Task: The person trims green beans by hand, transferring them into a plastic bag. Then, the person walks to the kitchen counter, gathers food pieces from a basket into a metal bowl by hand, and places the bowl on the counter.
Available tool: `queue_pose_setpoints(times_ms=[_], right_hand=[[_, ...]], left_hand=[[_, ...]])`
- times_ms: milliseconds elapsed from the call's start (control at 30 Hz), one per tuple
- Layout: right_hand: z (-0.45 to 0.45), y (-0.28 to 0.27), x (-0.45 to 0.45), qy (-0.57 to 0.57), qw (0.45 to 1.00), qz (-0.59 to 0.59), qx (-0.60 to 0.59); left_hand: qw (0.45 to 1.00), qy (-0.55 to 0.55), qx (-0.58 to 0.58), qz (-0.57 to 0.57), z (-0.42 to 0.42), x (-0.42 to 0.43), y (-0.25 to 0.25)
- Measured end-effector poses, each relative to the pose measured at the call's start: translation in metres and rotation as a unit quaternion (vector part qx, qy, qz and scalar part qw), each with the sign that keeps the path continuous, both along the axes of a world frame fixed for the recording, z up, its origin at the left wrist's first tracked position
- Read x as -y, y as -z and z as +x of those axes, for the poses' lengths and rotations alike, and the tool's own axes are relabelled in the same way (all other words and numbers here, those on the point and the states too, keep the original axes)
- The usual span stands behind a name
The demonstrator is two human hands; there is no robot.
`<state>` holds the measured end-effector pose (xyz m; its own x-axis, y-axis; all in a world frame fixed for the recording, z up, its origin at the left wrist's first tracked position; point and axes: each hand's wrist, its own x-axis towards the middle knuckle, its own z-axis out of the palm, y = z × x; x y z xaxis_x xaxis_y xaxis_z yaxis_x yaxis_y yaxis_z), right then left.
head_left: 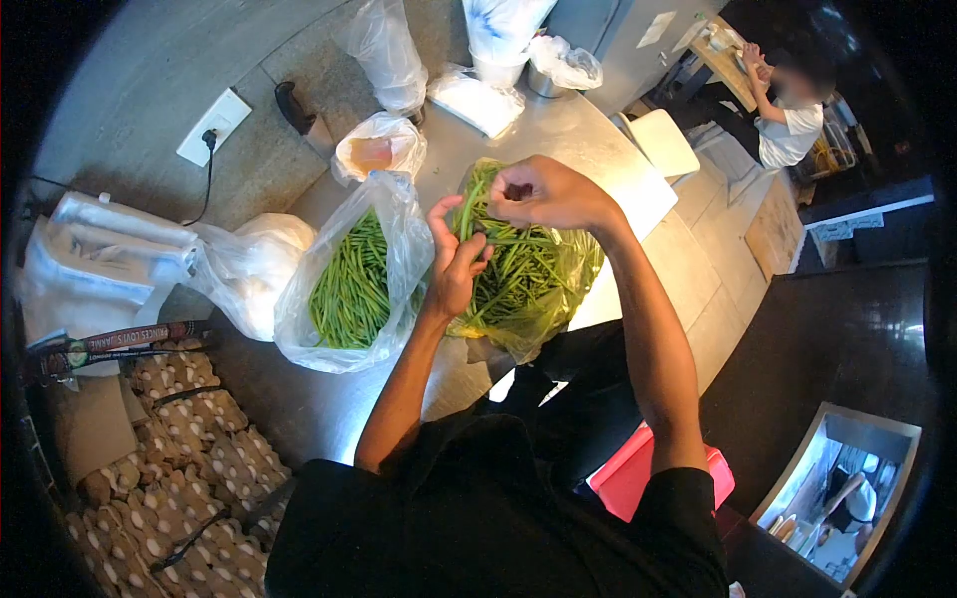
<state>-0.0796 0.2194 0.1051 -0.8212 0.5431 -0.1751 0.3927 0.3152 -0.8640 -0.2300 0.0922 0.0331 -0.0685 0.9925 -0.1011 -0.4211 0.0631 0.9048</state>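
My left hand point(457, 267) is closed around a few green beans point(467, 213), whose ends stick up past my fingers. Close beside it, my right hand point(546, 194) is curled in a pinch; whatever lies between its fingertips is too small to make out. Both hands are over a yellowish plastic bag point(573, 289), spread wide and full of long green beans point(513, 279). To the left stands a clear plastic bag point(289, 324) holding more green beans point(351, 284), cut or snapped shorter in appearance.
Stacked egg trays point(189, 458) with eggs fill the lower left. Behind the beans on the metal table point(598, 149) are an open bag with orange contents point(371, 154) and a white packet point(477, 102). A pink stool point(623, 473) is beside me. Another person point(788, 130) sits at the upper right.
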Motion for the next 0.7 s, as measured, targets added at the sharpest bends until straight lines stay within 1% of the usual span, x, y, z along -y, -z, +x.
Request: queue_pose_setpoints(times_ms=[33, 167, 233, 267, 333, 367, 433, 567, 633, 700], right_hand=[[0.001, 0.000, 0.000, 0.018, 0.999, 0.009, -0.027], [0.001, 0.005, -0.003, -0.008, 0.999, 0.046, -0.008], [-0.003, 0.005, -0.001, -0.042, 0.999, 0.031, 0.007], [-0.005, 0.003, 0.001, -0.043, 0.999, 0.031, 0.007], [-0.006, -0.001, 0.002, -0.051, 0.997, 0.045, 0.032], [-0.007, 0.002, 0.002, -0.051, 0.997, 0.044, 0.032], [-0.009, 0.007, 0.003, -0.063, 0.993, 0.082, 0.062], [-0.011, 0.008, 0.005, -0.069, 0.989, 0.076, 0.102], [-0.016, 0.006, 0.006, -0.109, 0.979, 0.114, 0.129], [-0.018, 0.002, 0.009, -0.097, 0.982, 0.102, 0.123]], left_hand=[[1.000, -0.001, -0.015, -0.009, 0.000, 0.001, 0.000], [0.999, 0.030, 0.009, 0.024, -0.001, 0.001, 0.001], [1.000, 0.024, -0.015, 0.012, 0.000, 0.001, -0.003], [1.000, 0.023, -0.015, 0.012, 0.001, 0.001, -0.005], [0.998, 0.015, -0.054, -0.007, 0.003, 0.002, -0.010], [0.998, 0.015, -0.054, -0.007, 0.004, 0.002, -0.009], [0.998, 0.016, -0.054, -0.015, 0.004, 0.002, -0.006], [0.999, 0.010, -0.048, -0.001, 0.002, -0.001, 0.002], [0.999, 0.025, -0.015, 0.021, -0.002, -0.002, 0.005], [0.999, 0.019, -0.010, 0.025, -0.002, -0.002, 0.006]])
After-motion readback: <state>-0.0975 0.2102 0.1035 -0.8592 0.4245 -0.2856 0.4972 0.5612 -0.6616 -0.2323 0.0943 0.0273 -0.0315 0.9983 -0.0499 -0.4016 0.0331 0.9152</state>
